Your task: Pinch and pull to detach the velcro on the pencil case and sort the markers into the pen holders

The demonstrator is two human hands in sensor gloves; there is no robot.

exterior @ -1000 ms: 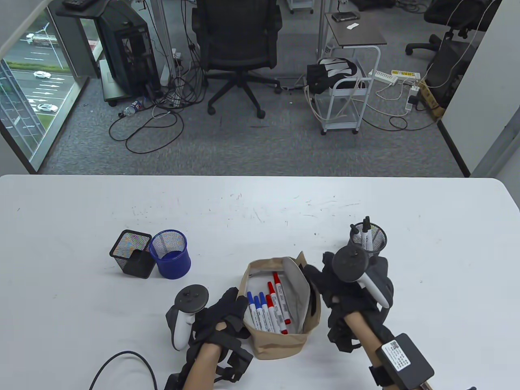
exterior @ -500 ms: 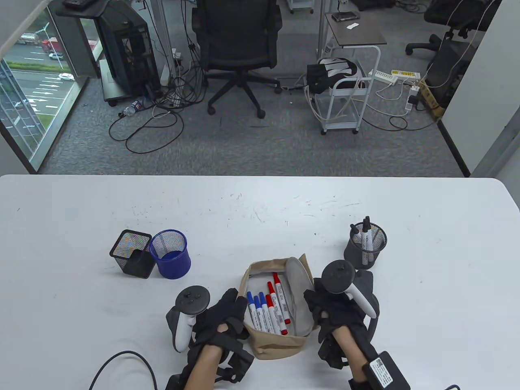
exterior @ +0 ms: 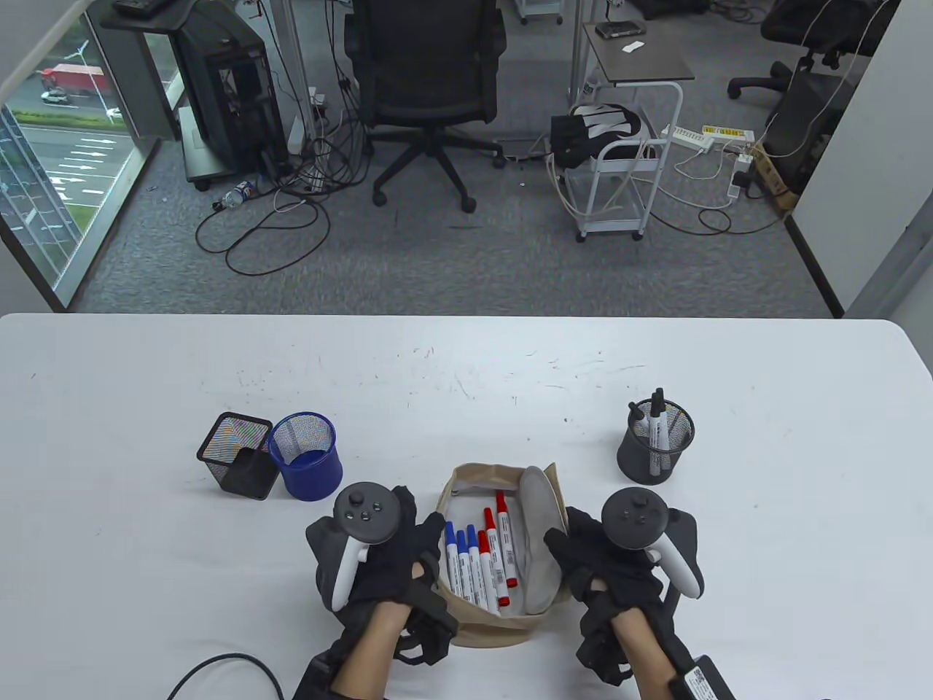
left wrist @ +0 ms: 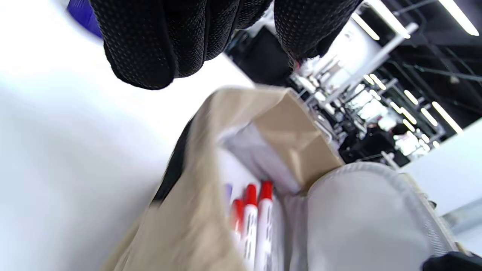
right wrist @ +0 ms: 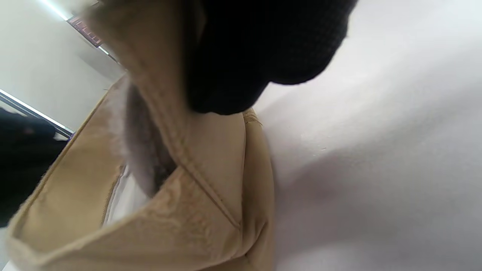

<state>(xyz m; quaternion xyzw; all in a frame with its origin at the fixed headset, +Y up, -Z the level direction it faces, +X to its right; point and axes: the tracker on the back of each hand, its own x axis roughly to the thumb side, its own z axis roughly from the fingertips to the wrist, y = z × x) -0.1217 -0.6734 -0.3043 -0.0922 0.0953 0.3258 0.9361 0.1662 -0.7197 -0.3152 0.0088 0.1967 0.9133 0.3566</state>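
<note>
Left hand [exterior: 386, 561]: grip pinches the pencil case's left rim.
Right hand [exterior: 609, 565]: grip pinches its right rim.
Pencil case [exterior: 503, 620]: open on desk [exterior: 466, 364], red and blue markers [exterior: 481, 558] inside.
Holders: black square [exterior: 237, 456], blue [exterior: 306, 456], dark round [exterior: 656, 441] beyond.

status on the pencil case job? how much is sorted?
Done: the pencil case is open, and black markers stand in the round dark holder.

In hand: the left hand and right hand sit at the case's two sides; neither holds a marker.

Left: the blue markers and red markers lie inside the case. The blue holder and square black holder look empty.
</note>
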